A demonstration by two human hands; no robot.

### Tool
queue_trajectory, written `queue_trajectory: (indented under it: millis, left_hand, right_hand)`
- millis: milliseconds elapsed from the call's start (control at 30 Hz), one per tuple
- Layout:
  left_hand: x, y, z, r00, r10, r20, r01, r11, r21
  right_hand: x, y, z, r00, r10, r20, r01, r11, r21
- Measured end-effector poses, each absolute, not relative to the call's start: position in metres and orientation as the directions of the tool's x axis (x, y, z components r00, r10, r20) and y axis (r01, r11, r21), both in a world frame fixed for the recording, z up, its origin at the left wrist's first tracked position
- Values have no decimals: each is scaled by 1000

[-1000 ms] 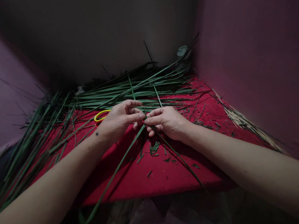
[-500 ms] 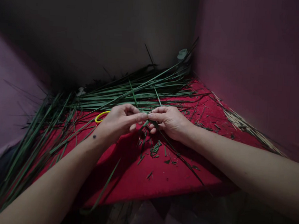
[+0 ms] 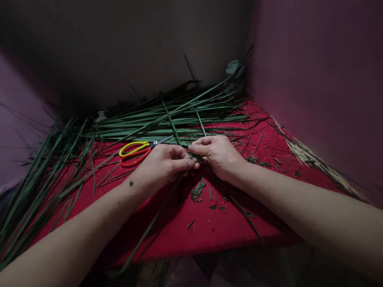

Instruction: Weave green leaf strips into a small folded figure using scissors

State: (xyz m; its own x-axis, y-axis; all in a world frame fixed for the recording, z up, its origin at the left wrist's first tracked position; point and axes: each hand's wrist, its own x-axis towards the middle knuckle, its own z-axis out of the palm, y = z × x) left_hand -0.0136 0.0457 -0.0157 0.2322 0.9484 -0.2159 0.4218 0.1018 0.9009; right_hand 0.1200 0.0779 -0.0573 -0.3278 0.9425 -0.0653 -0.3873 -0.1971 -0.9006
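Observation:
Both hands meet over the red cloth (image 3: 172, 229), pinching long green leaf strips (image 3: 170, 121) between thumbs and fingers. My left hand (image 3: 169, 161) is closed on a strip whose tail hangs down past the front edge of the cloth. Beside it, my right hand (image 3: 215, 154) has thumb and forefinger closed on the same small bunch where strips cross. Some strip ends stick up and away from the fingers. Just left of my left hand lie scissors (image 3: 136, 152) with one yellow and one red handle loop, their blade tips pointing towards the hands. The exact crossing of strips is partly hidden by fingers.
A heap of long green leaves (image 3: 127, 128) covers the back, and more leaves (image 3: 42, 168) hang over the left side. Short leaf cuttings (image 3: 197, 191) lie in front of the hands. Pale thin stalks (image 3: 311, 158) line the right edge. A whitish container (image 3: 232, 67) stands in the back corner.
My left hand has moved slightly down and right, so the scissors' red handle and blades now show. My right hand has barely moved. The long strip tail hanging below has shifted.

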Motion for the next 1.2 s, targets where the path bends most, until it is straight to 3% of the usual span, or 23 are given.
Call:
queue_trajectory:
  millis: [500,633,733,1000,1200]
  left_hand:
    - [-18,43,-17,342,930,-138,485,-49,873]
    - [-27,52,-13,251,951,-181,472,43,881]
    - [-31,59,-14,156,984,-83,323,29,946]
    - [-32,61,-16,193,975,-107,244,58,968]
    - [-44,68,-18,343,937,-60,221,-19,975]
  right_hand:
    - [119,76,-54,-285,958,-4,-309,-96,-946]
    - [121,78,-55,-309,951,25,-383,-100,-918]
    - [122,79,-57,-327,944,37,-403,-104,-909]
    - [121,79,-60,-447,894,-20,-430,-234,-872]
    - [124,77,-54,-537,835,-122,-377,-367,-851]
